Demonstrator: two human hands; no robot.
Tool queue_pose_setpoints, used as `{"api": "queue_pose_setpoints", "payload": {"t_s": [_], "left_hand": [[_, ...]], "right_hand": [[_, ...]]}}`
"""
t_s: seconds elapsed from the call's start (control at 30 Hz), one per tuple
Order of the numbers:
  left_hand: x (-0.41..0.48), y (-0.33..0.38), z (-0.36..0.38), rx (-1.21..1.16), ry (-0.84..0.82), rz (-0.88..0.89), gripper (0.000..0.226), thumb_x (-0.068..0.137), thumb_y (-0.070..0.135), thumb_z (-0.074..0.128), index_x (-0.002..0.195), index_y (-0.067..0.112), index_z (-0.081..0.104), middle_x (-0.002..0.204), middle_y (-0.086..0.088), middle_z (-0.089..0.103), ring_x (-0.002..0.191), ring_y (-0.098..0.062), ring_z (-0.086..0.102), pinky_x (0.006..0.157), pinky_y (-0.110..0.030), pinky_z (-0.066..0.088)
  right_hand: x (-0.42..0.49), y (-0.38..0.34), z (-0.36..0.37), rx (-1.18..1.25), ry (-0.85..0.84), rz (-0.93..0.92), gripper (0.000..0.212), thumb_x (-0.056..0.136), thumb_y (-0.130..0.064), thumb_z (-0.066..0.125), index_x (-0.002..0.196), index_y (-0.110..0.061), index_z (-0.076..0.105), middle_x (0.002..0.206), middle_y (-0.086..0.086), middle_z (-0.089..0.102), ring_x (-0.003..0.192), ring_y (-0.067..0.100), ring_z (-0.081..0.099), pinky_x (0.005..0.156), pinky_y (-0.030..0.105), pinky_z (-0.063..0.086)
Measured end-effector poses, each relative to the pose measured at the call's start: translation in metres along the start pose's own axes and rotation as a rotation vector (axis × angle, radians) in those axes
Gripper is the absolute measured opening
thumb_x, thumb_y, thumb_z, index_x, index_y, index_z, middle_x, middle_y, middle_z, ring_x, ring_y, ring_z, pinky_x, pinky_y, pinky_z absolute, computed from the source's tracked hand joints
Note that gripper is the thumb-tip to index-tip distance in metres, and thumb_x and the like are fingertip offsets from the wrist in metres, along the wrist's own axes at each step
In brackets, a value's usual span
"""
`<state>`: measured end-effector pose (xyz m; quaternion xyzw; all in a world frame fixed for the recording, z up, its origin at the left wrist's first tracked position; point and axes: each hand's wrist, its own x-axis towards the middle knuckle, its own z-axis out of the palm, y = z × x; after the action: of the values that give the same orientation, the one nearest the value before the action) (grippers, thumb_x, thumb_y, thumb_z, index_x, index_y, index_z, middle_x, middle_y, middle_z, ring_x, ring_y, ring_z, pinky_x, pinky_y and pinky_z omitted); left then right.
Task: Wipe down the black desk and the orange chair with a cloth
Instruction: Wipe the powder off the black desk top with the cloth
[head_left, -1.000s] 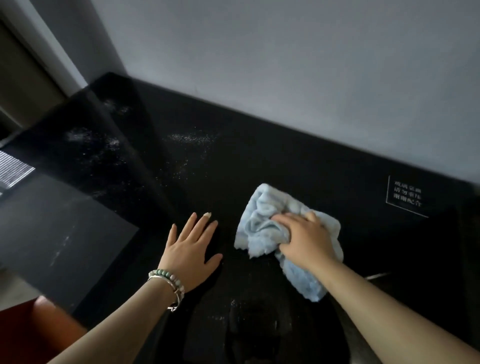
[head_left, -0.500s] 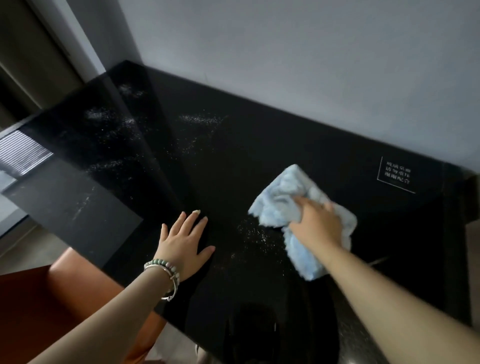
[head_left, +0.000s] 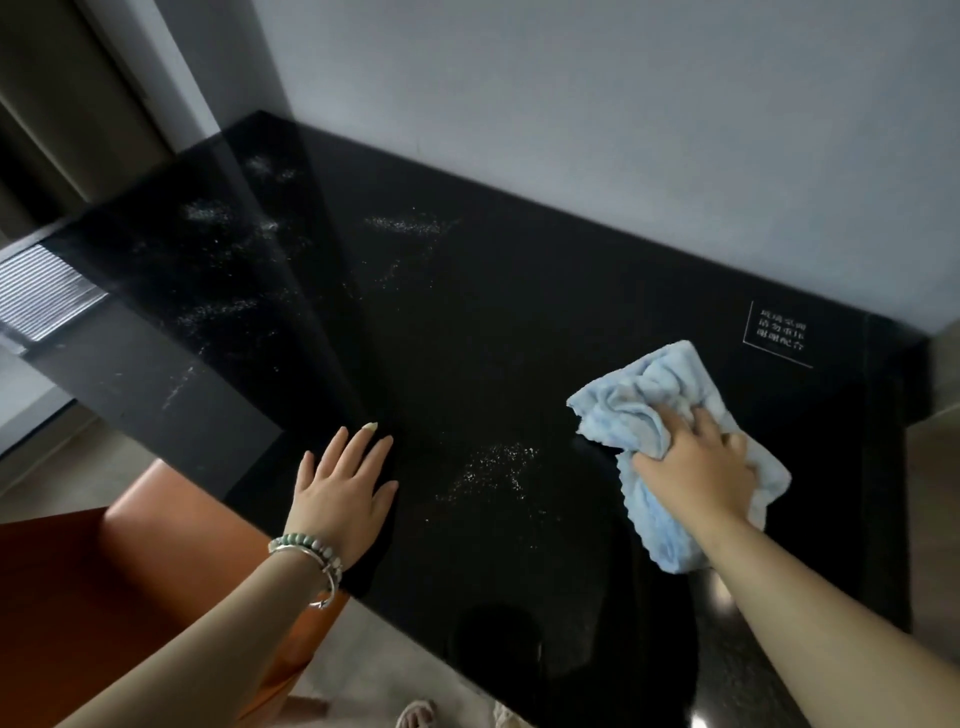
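Step in hand: wiping the glossy black bench (head_left: 519, 322). The orange padded chair (head_left: 104, 571), far left of the label, isn't done yet, I'd say. The right hand (head_left: 696, 467) presses the crumpled pale-blue microfibre cloth (head_left: 649, 395) onto the top, just below-left of the white printed label (head_left: 776, 332), grip curled and bunching the fabric. The cloth's long axis runs from the label side back to the near edge, ruffled end twd the wall. The left hand (head_left: 337, 493), well left of the label, lies flat, grip spread. Next, prob.: sweep left, away from the label, thru the white dust specks (head_left: 493, 467) w/ even pressure.
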<state>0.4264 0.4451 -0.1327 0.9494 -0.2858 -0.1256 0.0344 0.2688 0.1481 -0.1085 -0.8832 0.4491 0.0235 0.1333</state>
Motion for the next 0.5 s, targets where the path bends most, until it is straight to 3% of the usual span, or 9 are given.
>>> {"api": "queue_pose_setpoints", "payload": {"t_s": [0.2,0.33,0.5], "left_hand": [[-0.009,-0.02,0.003,-0.022,-0.001,0.073,0.054,0.097,0.043,0.028,0.147,0.033,0.01,0.156,0.009,0.0,0.144,-0.017,-0.008,0.116,-0.04,-0.002],[-0.02,-0.046,0.001,-0.043,0.029,0.086,0.049,0.099,0.038,0.026,0.146,0.033,0.015,0.156,0.008,0.005,0.144,-0.017,-0.005,0.116,-0.039,0.002],[-0.03,-0.08,-0.014,-0.173,0.188,-0.008,0.045,0.098,0.026,0.034,0.143,0.025,0.032,0.154,0.003,0.02,0.144,-0.019,0.008,0.116,-0.039,0.012]], "right_hand": [[-0.056,-0.056,0.031,0.006,0.092,-0.088,0.041,0.088,-0.037,0.048,0.129,-0.034,0.044,0.126,0.001,0.053,0.11,0.031,0.046,0.076,0.038,0.041],[-0.094,-0.104,0.049,0.082,0.04,-0.179,0.038,0.088,-0.035,0.051,0.125,-0.034,0.049,0.123,-0.006,0.054,0.114,0.023,0.045,0.084,0.035,0.044],[-0.146,-0.157,0.063,0.103,-0.02,-0.354,0.03,0.085,-0.037,0.055,0.115,-0.035,0.052,0.12,-0.012,0.054,0.113,0.016,0.043,0.088,0.032,0.04]]}}
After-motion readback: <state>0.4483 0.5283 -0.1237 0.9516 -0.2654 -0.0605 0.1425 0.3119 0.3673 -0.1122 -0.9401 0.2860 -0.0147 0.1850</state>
